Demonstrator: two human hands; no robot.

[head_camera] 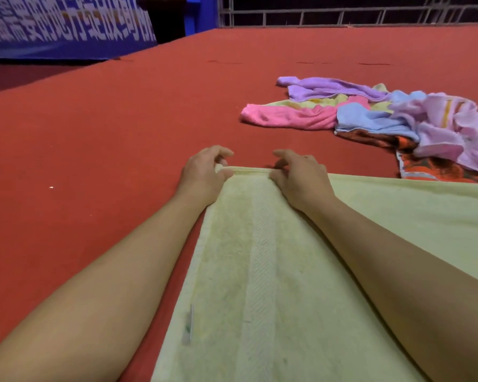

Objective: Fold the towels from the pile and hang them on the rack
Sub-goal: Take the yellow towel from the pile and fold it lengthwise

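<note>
1. Pinching the far hem of the pale yellow towel (265,271), my left hand (204,175) has thumb and fingers curled on the corner, and my right hand (301,177) nips the same hem just beside it, fingers curled.
2. I judge both hands sit on that edge to square the corner and pull the hem straight before the next fold; a grip at the very edge gives control over where the crease will fall.
3. That towel lies flat on the red tabletop (94,133), under and between my forearms, spreading away past my right hand.
4. Its woven band runs from my body straight out to the hem between my hands. Its long axis seems to run sideways, out past my right hand, though the far end is out of view, so I cannot be sure.
5. Beyond my right hand, well apart from it, the pile of towels (384,114) sits crumpled: pink, purple, blue, lilac and an orange patterned one.
6. No rack is visible here; only a railing (342,15) shows at the far side.
</note>
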